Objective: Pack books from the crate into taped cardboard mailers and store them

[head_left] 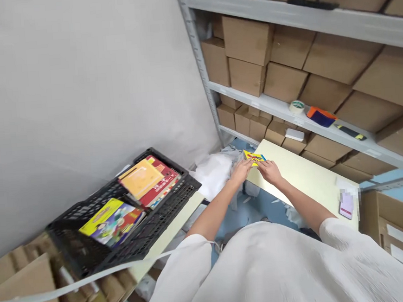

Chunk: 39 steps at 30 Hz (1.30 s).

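Touching yellow booklet (254, 155): left hand (243, 169), right hand (269, 170) both partly open, fingers extended along its near side | booklet flat, glossy-looking, multicolour print; tabletop (296, 174) smooth, cream | booklet at tabletop's far left edge | visible part runs left to right; full long axis unclear, fingers covering | perforated black crate (173, 212) left

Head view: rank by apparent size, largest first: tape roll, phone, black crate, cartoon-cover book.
1. Black crate
2. Cartoon-cover book
Phone and tape roll: too close to rank.
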Available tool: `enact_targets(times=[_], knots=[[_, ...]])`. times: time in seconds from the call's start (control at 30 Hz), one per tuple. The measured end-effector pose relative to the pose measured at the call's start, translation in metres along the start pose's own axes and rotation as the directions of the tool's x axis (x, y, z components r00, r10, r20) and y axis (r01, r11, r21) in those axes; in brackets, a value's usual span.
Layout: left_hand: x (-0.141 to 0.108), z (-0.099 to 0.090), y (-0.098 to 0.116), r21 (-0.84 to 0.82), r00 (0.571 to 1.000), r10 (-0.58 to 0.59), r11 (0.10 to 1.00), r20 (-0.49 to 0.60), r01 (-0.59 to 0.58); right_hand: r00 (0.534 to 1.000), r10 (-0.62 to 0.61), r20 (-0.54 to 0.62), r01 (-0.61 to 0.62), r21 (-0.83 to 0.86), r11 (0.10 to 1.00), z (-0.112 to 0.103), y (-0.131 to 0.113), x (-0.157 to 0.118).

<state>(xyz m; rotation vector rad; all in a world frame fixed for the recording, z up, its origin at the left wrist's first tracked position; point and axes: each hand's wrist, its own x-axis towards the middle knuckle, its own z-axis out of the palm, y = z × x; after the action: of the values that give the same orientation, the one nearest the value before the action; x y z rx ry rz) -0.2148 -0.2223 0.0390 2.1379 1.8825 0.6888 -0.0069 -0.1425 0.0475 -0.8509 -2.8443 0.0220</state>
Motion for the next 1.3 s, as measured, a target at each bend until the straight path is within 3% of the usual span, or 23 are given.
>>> enact_targets(times=[0.2, 0.37, 0.63, 0.77, 0.9, 1.07, 1.23, 1.3], knots=[[0.051, 0.077, 0.031, -0.072, 0.988, 0.040, 0.997, 0.149, -0.030, 0.974, 0.174, 0.144, -0.179, 0.024, 0.984, 0.021, 0.065, -0.046], [0.073, 0.117, 0.038, -0.080, 0.962, 0.045, 0.997, 0.268, -0.024, 0.911, 0.312, 0.270, -0.336, 0.047, 0.941, 0.040, 0.093, -0.061], [0.120, 0.128, 0.012, -0.006, 0.889, 0.100, 0.994, 0.448, -0.109, 0.685, 0.611, 0.398, -0.655, -0.031, 0.755, 0.058, 0.103, -0.078], [0.151, 0.137, 0.003, 0.002, 0.826, 0.137, 0.986, 0.547, -0.165, 0.642, 0.623, 0.447, -0.706, 0.026, 0.708, 0.069, 0.094, -0.067], [0.172, 0.156, 0.001, -0.017, 0.733, 0.158, 0.980, 0.662, -0.196, 0.594, 0.629, 0.502, -0.749, 0.061, 0.659, 0.081, 0.083, -0.056], [0.172, 0.174, -0.006, 0.000, 0.613, 0.137, 0.976, 0.779, -0.218, 0.467, 0.656, 0.593, -0.823, 0.020, 0.568, 0.094, 0.078, -0.058], [0.153, 0.178, -0.002, 0.013, 0.603, 0.194, 0.947, 0.774, -0.322, 0.378, 0.683, 0.625, -0.851, -0.056, 0.523, 0.106, 0.103, -0.057], [0.147, 0.178, 0.002, 0.003, 0.600, 0.208, 0.943, 0.772, -0.332, 0.368, 0.675, 0.639, -0.854, -0.055, 0.518, 0.109, 0.116, -0.054]])
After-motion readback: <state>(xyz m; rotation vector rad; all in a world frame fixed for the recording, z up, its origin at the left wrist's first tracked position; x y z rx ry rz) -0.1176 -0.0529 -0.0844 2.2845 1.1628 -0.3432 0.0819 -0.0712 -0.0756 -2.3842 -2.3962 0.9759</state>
